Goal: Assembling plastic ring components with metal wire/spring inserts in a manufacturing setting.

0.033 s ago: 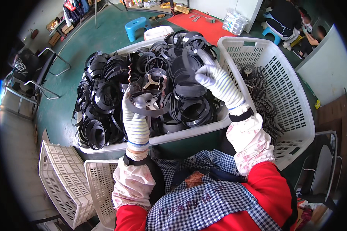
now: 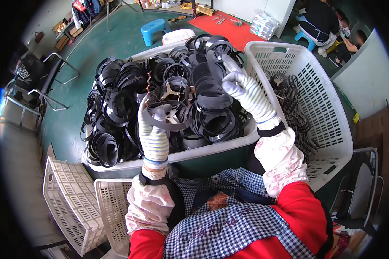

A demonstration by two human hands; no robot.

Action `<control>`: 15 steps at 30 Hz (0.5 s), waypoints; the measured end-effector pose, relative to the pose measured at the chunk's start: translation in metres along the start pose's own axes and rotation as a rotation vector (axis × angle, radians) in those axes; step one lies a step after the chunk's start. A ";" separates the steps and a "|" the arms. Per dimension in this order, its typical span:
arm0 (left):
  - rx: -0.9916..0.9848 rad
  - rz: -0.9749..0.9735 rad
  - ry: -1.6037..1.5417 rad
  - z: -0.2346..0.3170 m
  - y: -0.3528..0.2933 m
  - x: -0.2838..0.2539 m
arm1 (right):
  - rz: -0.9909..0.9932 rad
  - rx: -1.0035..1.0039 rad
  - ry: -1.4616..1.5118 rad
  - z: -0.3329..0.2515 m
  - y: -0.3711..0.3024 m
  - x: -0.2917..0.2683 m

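Note:
My left hand [image 2: 154, 137], in a striped knit glove, grips a round black ring with an inner spoked frame [image 2: 166, 115] and holds it up over the tub. My right hand [image 2: 243, 91], gloved the same way, pinches a wide black ring band [image 2: 208, 80] at its right edge, just above the heap. Both hands hover over a big white tub [image 2: 212, 150] piled with several black rings and bands [image 2: 116, 108]. A tan three-armed piece [image 2: 173, 91] lies among them between my hands.
A white slotted basket [image 2: 324, 86] with dark metal parts stands right of the tub. Two white crates [image 2: 69, 203] sit at the lower left. A blue stool [image 2: 153, 28], a red mat [image 2: 229, 23] and a seated person [image 2: 320, 21] are at the back. Metal chair frames [image 2: 52, 82] stand at the left.

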State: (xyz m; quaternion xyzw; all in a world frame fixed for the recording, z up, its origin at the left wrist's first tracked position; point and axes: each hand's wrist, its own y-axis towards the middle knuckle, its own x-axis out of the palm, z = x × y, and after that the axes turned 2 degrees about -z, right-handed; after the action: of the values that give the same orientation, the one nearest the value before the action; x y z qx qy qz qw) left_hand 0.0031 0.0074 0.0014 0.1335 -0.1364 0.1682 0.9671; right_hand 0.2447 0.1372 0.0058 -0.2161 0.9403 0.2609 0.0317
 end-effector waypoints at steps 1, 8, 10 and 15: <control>0.002 0.007 0.001 -0.003 0.000 -0.001 | -0.006 -0.001 0.003 -0.001 -0.001 0.003; 0.458 0.034 0.793 -0.007 -0.003 -0.002 | 0.007 0.395 1.165 -0.018 -0.013 0.038; 0.518 -0.003 0.834 -0.008 -0.001 -0.001 | 0.007 0.408 1.140 -0.024 -0.015 0.043; 0.759 -0.180 0.906 -0.008 0.001 -0.003 | 0.004 0.427 1.182 -0.030 -0.013 0.046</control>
State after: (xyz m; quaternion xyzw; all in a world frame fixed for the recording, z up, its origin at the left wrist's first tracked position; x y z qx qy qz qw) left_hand 0.0019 0.0100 -0.0064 0.3958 0.3709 0.1629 0.8241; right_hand 0.2101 0.0940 0.0176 -0.3109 0.8309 -0.0960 -0.4515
